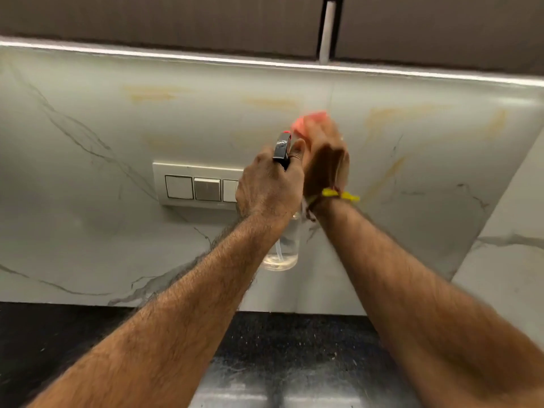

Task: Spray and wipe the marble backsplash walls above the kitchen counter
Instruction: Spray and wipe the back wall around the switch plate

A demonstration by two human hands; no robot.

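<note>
Wiping looks under way on the marble backsplash (pixel 117 119) above the dark worktop (pixel 73 334), at its back edge. The right hand (pixel 325 160) presses a pink cloth (pixel 312 120) flat against the wall, fingers spread over it, while the left hand (pixel 269 187) holds a clear spray bottle (pixel 282 248) by the neck, with fingers curled round the trigger head. Yellowish streaks remain across the upper wall to both sides of the cloth and down toward the right corner, so I judge most of the wiping is left; whether they are dirt or veining in the stone I cannot tell. No spray film shows, so how much has been sprayed is unclear. The cloth and right hand are blurred, and the left hand covers the right end of the switch plate (pixel 188 184). Little liquid seems left in the bottle. The worktop's near edge is cut off.
</note>
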